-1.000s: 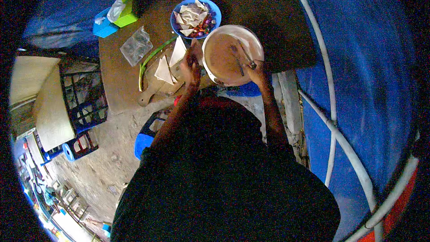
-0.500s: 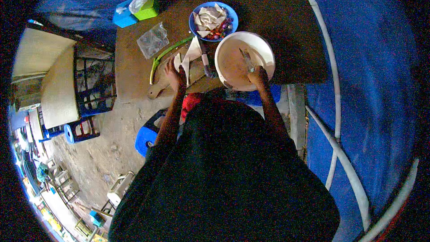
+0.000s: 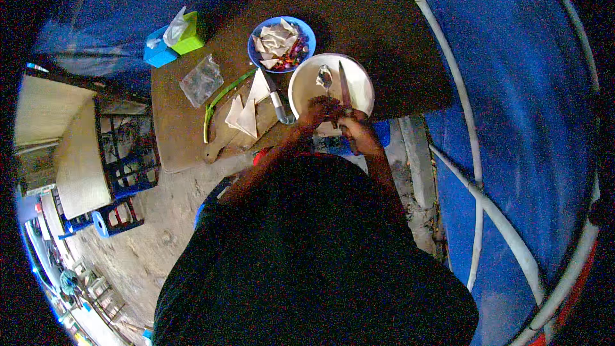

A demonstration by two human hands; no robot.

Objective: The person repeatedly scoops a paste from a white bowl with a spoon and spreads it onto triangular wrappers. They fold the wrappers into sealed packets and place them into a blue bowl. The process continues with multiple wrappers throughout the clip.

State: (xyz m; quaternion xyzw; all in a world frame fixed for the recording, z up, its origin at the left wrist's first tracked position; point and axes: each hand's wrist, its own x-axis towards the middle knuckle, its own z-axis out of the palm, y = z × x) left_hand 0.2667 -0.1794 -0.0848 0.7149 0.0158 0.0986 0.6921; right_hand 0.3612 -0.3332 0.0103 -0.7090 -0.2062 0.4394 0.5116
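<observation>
Both my hands are together over the near rim of a white basin. My right hand, partly blurred, grips a knife, its blade pointing away from me over the basin. My left hand is closed beside it on what looks like a metal spoon, its shiny end over the basin. To the left, pale triangular slices lie on a wooden cutting board. Another knife with a dark handle rests at the board's right side.
Behind the basin, a blue bowl holds pale slices and chopped red and purple vegetables. A green stalk, a clear plastic bag and blue and green containers are on the brown table. White poles and blue sheeting stand right.
My left hand has left the pale slices and moved right to the basin, meeting my right hand. The knife and the spoon-like piece now show apart. The view has shifted slightly.
</observation>
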